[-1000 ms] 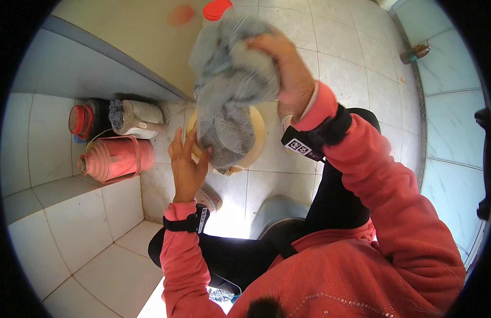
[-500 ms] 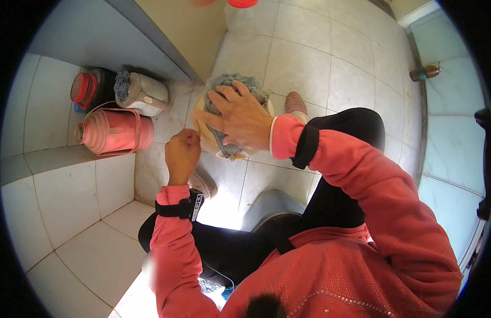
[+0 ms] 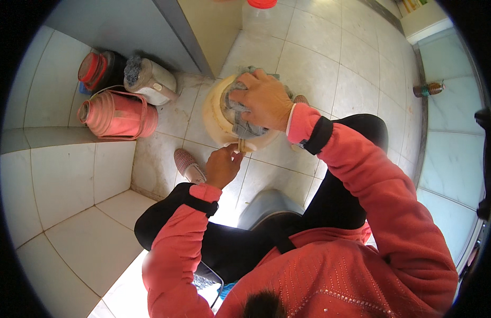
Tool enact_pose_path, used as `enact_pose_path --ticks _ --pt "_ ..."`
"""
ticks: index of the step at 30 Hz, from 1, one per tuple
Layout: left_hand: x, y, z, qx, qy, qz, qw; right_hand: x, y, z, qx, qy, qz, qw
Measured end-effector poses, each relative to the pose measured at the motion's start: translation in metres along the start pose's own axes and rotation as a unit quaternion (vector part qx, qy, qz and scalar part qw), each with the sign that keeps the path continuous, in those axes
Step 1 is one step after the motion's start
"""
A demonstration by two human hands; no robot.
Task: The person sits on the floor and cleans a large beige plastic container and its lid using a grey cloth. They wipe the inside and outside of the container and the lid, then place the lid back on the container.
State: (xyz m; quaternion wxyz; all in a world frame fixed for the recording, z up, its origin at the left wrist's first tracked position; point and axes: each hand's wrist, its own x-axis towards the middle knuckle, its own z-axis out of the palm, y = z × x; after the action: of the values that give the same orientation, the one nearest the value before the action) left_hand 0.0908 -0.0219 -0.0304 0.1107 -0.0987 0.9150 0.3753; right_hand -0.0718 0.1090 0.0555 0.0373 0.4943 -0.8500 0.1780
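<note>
A round cream plastic container (image 3: 215, 119) stands on the floor in front of me, with a bunched grey-blue cloth (image 3: 245, 127) in its top. My right hand (image 3: 264, 100) lies over the cloth, fingers spread and slightly bent, pressing on it. At the container's near edge my left hand (image 3: 224, 164) pinches a small beige piece (image 3: 241, 147), whose exact shape is hard to make out.
A pink flask (image 3: 118, 114), a white kettle-like vessel (image 3: 155, 79) and a red-lidded dark jar (image 3: 105, 71) sit on the tiled ledge (image 3: 60, 138) at left. A red-lidded clear jar (image 3: 259, 16) stands beyond the container. A brown bottle (image 3: 426, 90) is by the right wall.
The cloth has come down from being lifted to lying bunched in the container. My right hand moved down with it; my left moved right to the container's near edge and closed in a pinch.
</note>
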Motion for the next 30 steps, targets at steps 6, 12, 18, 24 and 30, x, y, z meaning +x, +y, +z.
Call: enact_pose_path --ticks 6,12,18,24,30 --pt "0.009 -0.008 0.006 -0.01 0.117 0.034 0.993 -0.003 0.019 -0.015 -0.004 -0.026 0.05 0.998" --pt "0.024 -0.002 -0.01 -0.053 0.176 0.032 0.982 -0.012 0.011 -0.019 0.009 -0.023 0.005 1.0" --pt "0.032 0.012 -0.036 0.026 0.223 0.103 0.969 -0.021 0.019 -0.028 0.023 0.01 0.008 1.0" --pt "0.041 0.019 -0.038 0.071 0.185 0.121 0.973 -0.028 0.026 -0.013 0.03 -0.005 0.028 0.999" --pt "0.043 0.013 -0.018 0.095 0.143 0.069 0.983 -0.038 0.011 0.019 0.039 -0.045 -0.016 0.998"
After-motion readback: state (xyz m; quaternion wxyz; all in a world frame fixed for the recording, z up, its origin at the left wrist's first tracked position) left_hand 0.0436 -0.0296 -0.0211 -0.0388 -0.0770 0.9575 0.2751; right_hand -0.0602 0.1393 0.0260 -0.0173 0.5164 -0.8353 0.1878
